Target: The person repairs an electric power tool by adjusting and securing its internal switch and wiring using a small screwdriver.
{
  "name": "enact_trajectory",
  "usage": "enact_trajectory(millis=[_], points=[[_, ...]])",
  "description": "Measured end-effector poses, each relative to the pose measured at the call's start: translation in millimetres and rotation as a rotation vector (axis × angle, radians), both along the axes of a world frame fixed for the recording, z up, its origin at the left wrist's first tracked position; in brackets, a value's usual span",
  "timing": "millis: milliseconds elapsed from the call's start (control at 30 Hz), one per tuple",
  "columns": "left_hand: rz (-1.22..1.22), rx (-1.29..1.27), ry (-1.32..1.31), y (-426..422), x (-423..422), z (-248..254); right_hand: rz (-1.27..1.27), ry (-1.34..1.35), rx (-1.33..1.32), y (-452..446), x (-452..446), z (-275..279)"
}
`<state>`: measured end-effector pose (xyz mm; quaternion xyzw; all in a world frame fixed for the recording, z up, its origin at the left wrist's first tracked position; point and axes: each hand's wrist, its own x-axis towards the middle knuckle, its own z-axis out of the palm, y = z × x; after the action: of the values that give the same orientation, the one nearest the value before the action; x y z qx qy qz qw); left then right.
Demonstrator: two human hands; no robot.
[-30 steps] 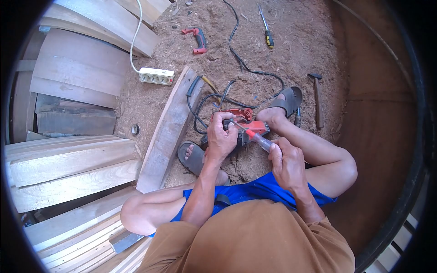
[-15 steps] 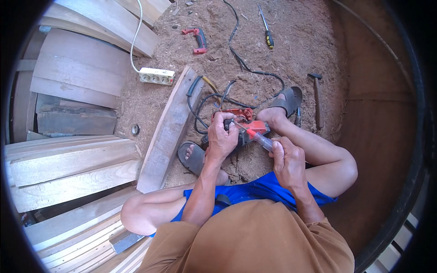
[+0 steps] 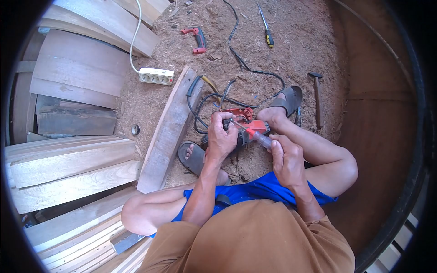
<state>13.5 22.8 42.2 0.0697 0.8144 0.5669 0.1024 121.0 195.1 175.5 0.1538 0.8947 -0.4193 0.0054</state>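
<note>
My right hand (image 3: 288,161) is closed around the clear handle of a screwdriver (image 3: 260,138) with a red collar. Its shaft points up and left, and the tip meets a small dark part (image 3: 227,123) pinched between my left thumb and fingers. My left hand (image 3: 222,139) is over the left side of an opened red and black power tool (image 3: 259,127), which lies on the ground between my feet. The tool's inner parts show near its far edge, and my left hand hides some of its body. What exactly the dark part is cannot be made out.
A wooden plank (image 3: 170,127) lies left of the tool, near a power strip (image 3: 156,76). Beyond are a red and black handle piece (image 3: 197,40) and a yellow-black screwdriver (image 3: 268,34). A hammer (image 3: 317,100) lies right. Black cable (image 3: 248,68) crosses the sawdust; boards (image 3: 73,164) are stacked left.
My right hand and the screwdriver have shifted very slightly up and to the left. My left hand stays in place with the dark part.
</note>
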Motion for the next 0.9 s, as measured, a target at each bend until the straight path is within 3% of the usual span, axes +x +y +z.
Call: enact_trajectory(millis=[33, 133, 333, 533, 633, 900], points=[[0.002, 0.012, -0.004, 0.3, -0.3, 0.1, -0.023, -0.093, -0.038, 2.2, -1.1, 0.1], [0.005, 0.012, -0.004, -0.4, -0.7, 0.3, -0.058, -0.042, -0.064, -3.3, -5.0, 9.4], [-0.002, 0.008, -0.031, 1.9, -0.9, 6.3, 0.191, 0.147, 0.082, 5.8, -6.1, 21.2], [-0.016, -0.023, 0.006, 3.8, 1.1, 11.7, 0.047, 0.242, 0.149, -1.5, -6.3, 9.5], [-0.012, 0.001, 0.032, 3.7, 0.0, 7.9, -0.039, -0.104, 0.158, 2.6, -10.0, 14.6], [-0.018, -0.047, 0.103, 2.5, -0.9, 5.5, 0.157, 0.176, 0.202, 4.0, -9.0, 21.3]])
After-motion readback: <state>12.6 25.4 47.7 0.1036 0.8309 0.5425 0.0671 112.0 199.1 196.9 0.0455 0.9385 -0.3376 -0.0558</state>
